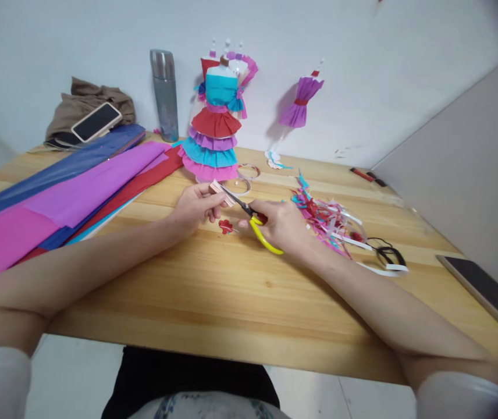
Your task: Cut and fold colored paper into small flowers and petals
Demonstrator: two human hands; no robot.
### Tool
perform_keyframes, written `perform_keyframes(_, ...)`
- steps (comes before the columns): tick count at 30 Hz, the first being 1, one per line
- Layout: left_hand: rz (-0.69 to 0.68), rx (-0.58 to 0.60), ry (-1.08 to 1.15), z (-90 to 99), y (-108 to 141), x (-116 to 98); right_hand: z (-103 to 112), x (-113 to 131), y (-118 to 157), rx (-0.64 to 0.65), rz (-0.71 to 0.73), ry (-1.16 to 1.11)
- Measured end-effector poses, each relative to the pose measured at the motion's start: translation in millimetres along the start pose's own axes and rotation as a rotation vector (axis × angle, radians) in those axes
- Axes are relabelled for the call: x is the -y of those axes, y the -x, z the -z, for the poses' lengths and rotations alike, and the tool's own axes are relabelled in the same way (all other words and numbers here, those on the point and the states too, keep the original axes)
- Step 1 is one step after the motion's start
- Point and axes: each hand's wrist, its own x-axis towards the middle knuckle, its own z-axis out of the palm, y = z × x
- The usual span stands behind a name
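Note:
My left hand (199, 206) pinches a small striped pale strip (221, 192), perhaps paper, above the wooden table (214, 291). My right hand (281, 224) grips yellow-handled scissors (266, 237), whose dark blades reach to the strip. Just below the hands lies a red flower-shaped cutout (226, 226). Behind them stands a mannequin in a tiered dress (217, 122) of turquoise, red, purple and pink paper. Two tape rolls (237, 187) lie by its base. What the fingers hide of the strip I cannot make out.
Coloured paper sheets (87, 189) spread over the left side. A bottle (164, 96), a phone (96, 122) on brown cloth and a smaller purple-dressed mannequin (302, 103) stand or lie toward the wall. At right are paper scraps (325, 218), a black cord (391, 255) and a tablet (487, 291).

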Motion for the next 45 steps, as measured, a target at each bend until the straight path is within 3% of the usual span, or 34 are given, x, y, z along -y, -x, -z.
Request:
perform_keyframes(17,-0.078,0.069,-0.069,3.2,-0.8,4.1,-3.4,0.7,0.8,-0.043,0.004,0.009)
perform_keyframes(45,0.027,0.12,-0.047,-4.4,8.9,7.6,-6.6,2.9,1.6,-0.001,-0.008,0.024)
